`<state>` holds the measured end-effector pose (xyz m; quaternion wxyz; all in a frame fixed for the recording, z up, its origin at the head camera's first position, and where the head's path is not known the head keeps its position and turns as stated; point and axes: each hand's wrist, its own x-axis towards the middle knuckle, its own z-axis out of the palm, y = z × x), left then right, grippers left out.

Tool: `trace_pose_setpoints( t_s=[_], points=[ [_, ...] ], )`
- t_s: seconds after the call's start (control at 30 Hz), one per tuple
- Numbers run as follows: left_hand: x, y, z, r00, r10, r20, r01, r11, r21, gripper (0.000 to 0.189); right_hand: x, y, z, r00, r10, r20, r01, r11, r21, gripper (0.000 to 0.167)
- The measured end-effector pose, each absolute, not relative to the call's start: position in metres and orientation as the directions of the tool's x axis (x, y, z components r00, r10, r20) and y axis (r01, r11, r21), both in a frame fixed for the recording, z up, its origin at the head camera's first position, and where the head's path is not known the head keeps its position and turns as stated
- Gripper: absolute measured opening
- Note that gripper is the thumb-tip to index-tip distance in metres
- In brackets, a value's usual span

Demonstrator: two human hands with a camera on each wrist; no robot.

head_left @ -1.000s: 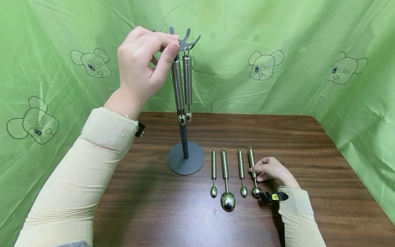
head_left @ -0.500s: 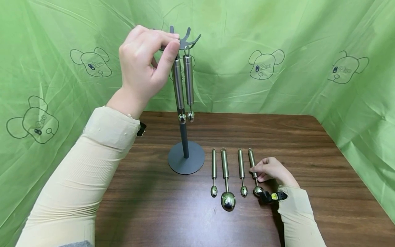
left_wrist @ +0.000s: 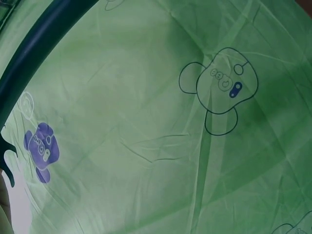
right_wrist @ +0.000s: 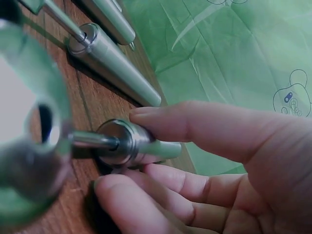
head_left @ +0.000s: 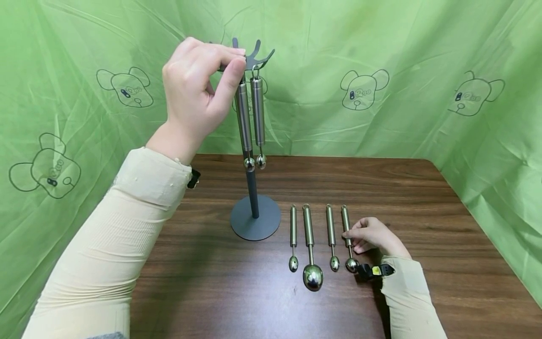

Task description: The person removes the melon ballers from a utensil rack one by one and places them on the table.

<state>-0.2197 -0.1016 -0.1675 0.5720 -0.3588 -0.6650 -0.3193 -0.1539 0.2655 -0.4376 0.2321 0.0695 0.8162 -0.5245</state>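
The head view is bright and mostly sharp; pale glare lies on the table at lower centre, and a soft shadow darkens it at lower left; the left wrist view is dimmer, its cloth hazy and soft; in the right wrist view, the metal ball at the left edge is blurred, with a blown-out white patch.

Four scoops right of stand

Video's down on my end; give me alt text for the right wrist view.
The right hand pinches a metal utensil by its handle, its shiny rounded head large at the left edge. More metal handles lie beyond on the wooden table, with green cloth behind.
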Motion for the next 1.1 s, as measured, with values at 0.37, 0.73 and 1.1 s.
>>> trace_pose_setpoints(
  t_s=[0.37, 0.73, 1.1],
  points=[
    [-0.219, -0.102, -0.168, -0.089, 0.111, 0.990, 0.842, 0.539, 0.016, 0.025, -0.152, 0.270, -0.432, -0.887, -0.133, -0.443, 0.333, 0.480, -0.812, 0.029],
    [-0.219, -0.101, -0.168, -0.092, 0.086, 0.992, 0.844, 0.535, 0.032, 0.028, -0.146, 0.274, -0.405, -0.952, -0.067, -0.298, 0.238, 0.449, -0.861, 0.043],
    [-0.221, -0.098, -0.165, -0.100, 0.086, 0.991, 0.839, 0.543, 0.038, 0.027, -0.137, 0.252, -0.372, -1.000, 0.020, -0.012, 0.020, 0.431, -0.902, 0.043]
  ],
)
